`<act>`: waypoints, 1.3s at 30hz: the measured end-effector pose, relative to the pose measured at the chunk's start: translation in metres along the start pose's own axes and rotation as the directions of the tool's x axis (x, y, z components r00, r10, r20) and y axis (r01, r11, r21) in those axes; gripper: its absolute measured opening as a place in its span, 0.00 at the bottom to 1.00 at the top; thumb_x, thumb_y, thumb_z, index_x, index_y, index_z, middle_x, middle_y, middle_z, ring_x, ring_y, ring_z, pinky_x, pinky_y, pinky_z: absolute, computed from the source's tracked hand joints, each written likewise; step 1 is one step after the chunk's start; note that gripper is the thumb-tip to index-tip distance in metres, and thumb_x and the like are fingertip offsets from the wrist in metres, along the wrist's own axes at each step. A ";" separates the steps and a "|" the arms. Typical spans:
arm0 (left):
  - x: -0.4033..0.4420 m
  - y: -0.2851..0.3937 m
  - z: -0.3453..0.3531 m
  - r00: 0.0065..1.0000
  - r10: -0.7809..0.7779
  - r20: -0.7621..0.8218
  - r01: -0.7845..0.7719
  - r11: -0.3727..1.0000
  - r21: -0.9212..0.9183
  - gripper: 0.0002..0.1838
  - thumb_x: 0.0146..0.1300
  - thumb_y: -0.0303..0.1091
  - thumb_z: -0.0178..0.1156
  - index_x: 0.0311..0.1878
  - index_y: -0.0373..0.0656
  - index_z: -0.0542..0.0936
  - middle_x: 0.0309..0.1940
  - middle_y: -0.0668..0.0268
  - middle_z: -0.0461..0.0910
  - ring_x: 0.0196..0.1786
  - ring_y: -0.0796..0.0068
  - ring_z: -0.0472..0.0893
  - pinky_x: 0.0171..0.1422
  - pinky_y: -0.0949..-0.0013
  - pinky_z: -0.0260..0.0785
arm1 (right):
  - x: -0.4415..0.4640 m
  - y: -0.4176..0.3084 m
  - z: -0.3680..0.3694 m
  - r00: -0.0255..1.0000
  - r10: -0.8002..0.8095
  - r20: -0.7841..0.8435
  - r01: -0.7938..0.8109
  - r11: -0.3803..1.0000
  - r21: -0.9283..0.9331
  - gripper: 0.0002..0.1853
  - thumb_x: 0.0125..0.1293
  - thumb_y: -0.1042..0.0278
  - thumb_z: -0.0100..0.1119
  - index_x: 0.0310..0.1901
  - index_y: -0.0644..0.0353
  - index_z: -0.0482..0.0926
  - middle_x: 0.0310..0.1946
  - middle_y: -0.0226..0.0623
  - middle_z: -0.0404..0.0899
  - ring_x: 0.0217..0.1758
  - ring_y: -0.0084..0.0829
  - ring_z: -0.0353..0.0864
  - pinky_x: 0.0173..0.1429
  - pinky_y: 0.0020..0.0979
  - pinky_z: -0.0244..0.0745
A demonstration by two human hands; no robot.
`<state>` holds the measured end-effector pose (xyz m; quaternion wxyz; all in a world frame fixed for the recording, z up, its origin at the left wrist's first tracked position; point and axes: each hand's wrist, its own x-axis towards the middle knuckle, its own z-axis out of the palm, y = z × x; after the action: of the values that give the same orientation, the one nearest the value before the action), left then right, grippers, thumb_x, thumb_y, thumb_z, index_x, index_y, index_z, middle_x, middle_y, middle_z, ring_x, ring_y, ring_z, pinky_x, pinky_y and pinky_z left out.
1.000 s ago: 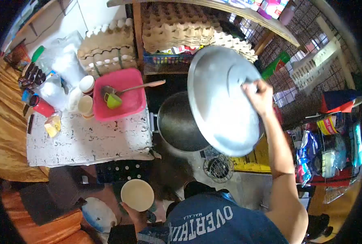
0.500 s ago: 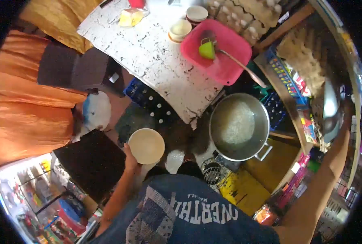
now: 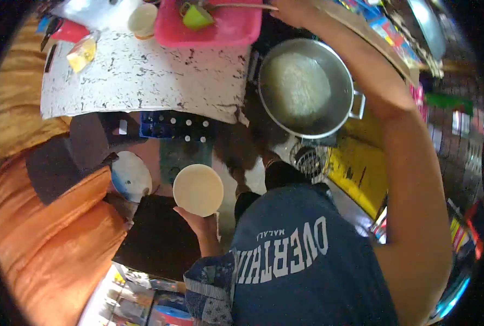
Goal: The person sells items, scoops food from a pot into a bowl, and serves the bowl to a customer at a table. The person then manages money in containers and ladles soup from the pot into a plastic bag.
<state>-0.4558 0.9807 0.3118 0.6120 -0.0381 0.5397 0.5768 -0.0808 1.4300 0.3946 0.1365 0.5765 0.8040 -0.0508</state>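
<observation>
Bowl [image 3: 198, 190]: clasped by the curled left hand [image 3: 197, 220], as before.
Right hand [image 3: 292, 12]: brought from lid [image 3: 428, 27] to ladle [image 3: 242, 6] handle; closure cannot be told.
Pot [image 3: 341, 89]: uncovered, beside desk.
Desk [image 3: 144, 81]: white, black-flecked; orange cloth [image 3: 62, 233] hung nearby.

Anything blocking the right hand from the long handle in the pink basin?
Nothing visible does: the right hand is at the outer end of the long handle, which juts beyond the pink basin. Whether it grips is unclear.
</observation>
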 end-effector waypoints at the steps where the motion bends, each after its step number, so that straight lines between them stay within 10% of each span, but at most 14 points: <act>1: -0.001 -0.001 -0.012 1.000 -0.003 0.006 0.003 0.999 -0.034 0.34 0.73 0.60 0.21 0.69 0.49 0.59 0.64 0.63 0.66 0.65 0.63 0.68 0.71 0.58 0.58 | -0.006 0.000 -0.003 0.999 -0.037 -0.038 0.039 0.999 0.027 0.12 0.59 0.61 0.55 0.35 0.60 0.82 0.33 0.55 0.81 0.38 0.51 0.82 0.43 0.46 0.76; 7: -0.022 0.018 0.001 1.000 -0.016 0.021 0.014 0.995 0.104 0.34 0.73 0.60 0.19 0.69 0.49 0.59 0.64 0.63 0.66 0.64 0.61 0.68 0.70 0.57 0.59 | -0.070 -0.007 -0.009 0.863 0.258 -0.435 -0.213 0.965 0.150 0.11 0.59 0.66 0.52 0.36 0.63 0.81 0.32 0.53 0.81 0.37 0.53 0.81 0.43 0.49 0.75; 11: -0.020 0.023 -0.014 0.983 0.151 0.103 -0.174 0.948 0.267 0.27 0.72 0.48 0.46 0.67 0.44 0.56 0.62 0.53 0.66 0.59 0.57 0.72 0.62 0.56 0.71 | -0.190 -0.004 0.009 0.721 0.389 -0.574 -0.170 0.902 0.397 0.11 0.61 0.65 0.54 0.40 0.62 0.79 0.34 0.54 0.80 0.39 0.55 0.80 0.43 0.47 0.74; 15: -0.024 0.027 -0.012 0.990 0.073 0.119 -0.103 0.958 0.267 0.25 0.72 0.44 0.47 0.66 0.43 0.58 0.62 0.52 0.65 0.57 0.57 0.75 0.60 0.58 0.73 | -0.317 -0.001 0.089 0.793 0.588 -0.161 -0.341 0.647 0.682 0.20 0.69 0.55 0.55 0.57 0.58 0.71 0.45 0.46 0.79 0.52 0.26 0.75 0.57 0.33 0.69; 18: -0.007 0.017 -0.033 0.997 -0.035 0.073 0.000 0.902 0.433 0.37 0.70 0.65 0.20 0.69 0.49 0.60 0.65 0.62 0.65 0.66 0.59 0.67 0.72 0.55 0.58 | -0.353 0.017 0.192 0.733 0.678 0.052 -0.514 0.501 0.696 0.18 0.68 0.58 0.53 0.55 0.58 0.71 0.45 0.52 0.80 0.51 0.46 0.80 0.54 0.41 0.73; 21: 0.010 0.013 -0.046 0.957 -0.231 0.177 0.196 0.961 0.196 0.37 0.70 0.64 0.19 0.70 0.49 0.59 0.67 0.62 0.64 0.68 0.59 0.65 0.73 0.54 0.55 | -0.326 0.025 0.243 0.653 0.732 0.196 -0.717 0.513 0.471 0.17 0.67 0.65 0.46 0.56 0.59 0.69 0.47 0.57 0.78 0.53 0.51 0.78 0.56 0.45 0.73; 27: 0.042 -0.004 -0.035 0.992 -0.066 0.104 0.016 0.907 0.421 0.42 0.68 0.69 0.24 0.70 0.44 0.58 0.66 0.56 0.65 0.65 0.55 0.68 0.69 0.52 0.61 | -0.236 0.033 0.312 0.473 0.802 0.364 -0.869 0.357 0.343 0.20 0.65 0.69 0.43 0.60 0.58 0.66 0.55 0.57 0.74 0.60 0.48 0.74 0.63 0.44 0.71; 37: 0.051 -0.009 -0.032 0.989 -0.107 0.106 0.062 0.932 0.356 0.35 0.72 0.62 0.24 0.70 0.47 0.57 0.67 0.62 0.62 0.68 0.62 0.64 0.70 0.56 0.59 | -0.196 0.036 0.437 0.516 0.771 0.373 -0.830 0.342 0.441 0.13 0.60 0.65 0.52 0.44 0.60 0.79 0.43 0.49 0.82 0.48 0.46 0.82 0.53 0.40 0.76; 39: 0.052 -0.012 -0.038 0.973 -0.191 0.130 0.151 0.951 0.269 0.37 0.71 0.64 0.24 0.71 0.47 0.57 0.68 0.62 0.62 0.69 0.61 0.63 0.72 0.56 0.56 | -0.190 0.055 0.503 0.810 0.532 0.247 -0.586 0.712 0.387 0.13 0.57 0.64 0.57 0.41 0.62 0.80 0.37 0.49 0.82 0.39 0.45 0.83 0.41 0.39 0.77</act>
<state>-0.4833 0.9860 0.2528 0.6994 0.0395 0.5556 0.4477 0.1086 1.1548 -0.0300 0.0566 0.8039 0.5484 -0.2233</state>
